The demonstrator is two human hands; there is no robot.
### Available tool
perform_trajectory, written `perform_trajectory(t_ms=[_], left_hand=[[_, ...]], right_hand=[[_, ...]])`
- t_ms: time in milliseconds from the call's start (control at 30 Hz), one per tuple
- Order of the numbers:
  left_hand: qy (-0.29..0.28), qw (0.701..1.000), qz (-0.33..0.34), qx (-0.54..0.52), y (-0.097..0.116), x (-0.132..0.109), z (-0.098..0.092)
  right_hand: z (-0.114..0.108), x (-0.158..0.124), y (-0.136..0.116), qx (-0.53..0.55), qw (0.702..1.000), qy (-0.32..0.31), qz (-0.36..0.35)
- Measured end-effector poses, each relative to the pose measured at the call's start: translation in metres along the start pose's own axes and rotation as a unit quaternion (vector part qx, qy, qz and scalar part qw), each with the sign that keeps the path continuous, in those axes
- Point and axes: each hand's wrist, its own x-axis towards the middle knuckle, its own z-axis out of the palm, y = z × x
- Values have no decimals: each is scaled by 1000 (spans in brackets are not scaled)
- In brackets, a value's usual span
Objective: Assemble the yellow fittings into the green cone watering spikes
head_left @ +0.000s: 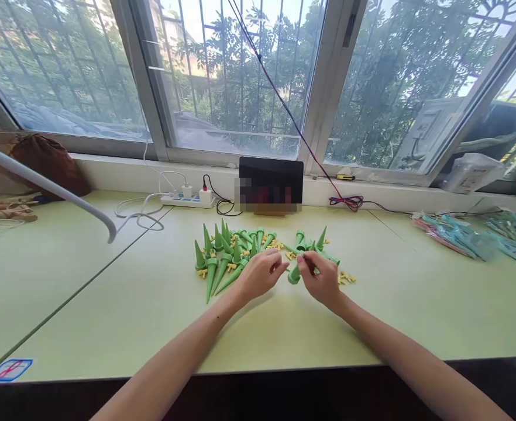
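My right hand (322, 278) is closed in a pinch around a green cone-shaped plastic watering spike (293, 277), whose wide collar hangs low and to the left of the fingers. Just across from it, my left hand (262, 273) has its fingers curled together; whatever they may hold is hidden. Several more green watering spikes (212, 275) form a pile beyond and left of my left hand, some standing on their collars, others lying down. Small yellow T-shaped valves (347, 278) are scattered among them and to the right of my right hand.
A dark-screened tablet (271, 184) leans near the window sill behind the pile. To its left is a power strip (188, 200) with cables. A white curved rod (51, 187) crosses the left side. Plastic-bagged items (455, 234) lie at right, past bundled wires (346, 202).
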Motion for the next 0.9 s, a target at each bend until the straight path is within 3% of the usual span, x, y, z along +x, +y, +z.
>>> perform_trajectory(t_ms=[100,233,467,633,900], left_hand=[[-12,1000,19,20,0,-2,5],[-40,998,35,22,4,-4,9],[-58,997,24,44,4,-7,9],[-68,997,7,29,4,-7,10],[-57,998,19,4,7,-8,11]], right_hand=[[-9,17,-5,-38,999,19,-12],[-8,50,-9,-71,997,-3,9],[39,95,4,-153,982,-107,5],[63,109,18,-220,955,-184,75],[69,114,41,-228,940,-202,154]])
